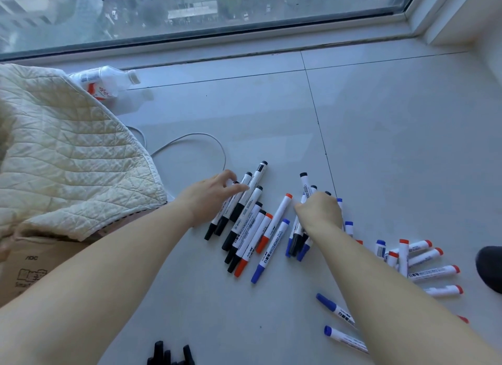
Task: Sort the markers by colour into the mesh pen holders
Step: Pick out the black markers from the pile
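Whiteboard markers with black, red and blue caps lie scattered on the pale tiled floor. A row of black markers lies in the middle, with a red marker and a blue marker beside it. My left hand pinches the top of a black marker in that row. My right hand grips a bundle of black and blue markers. Red markers lie at the right, and two blue markers near my right forearm. Black marker tips show at the bottom edge; no holder's mesh is visible.
A quilted cream blanket and a cardboard box fill the left. A white plastic bottle lies by the window sill, and a white cable loops on the floor. A dark object sits at the right edge.
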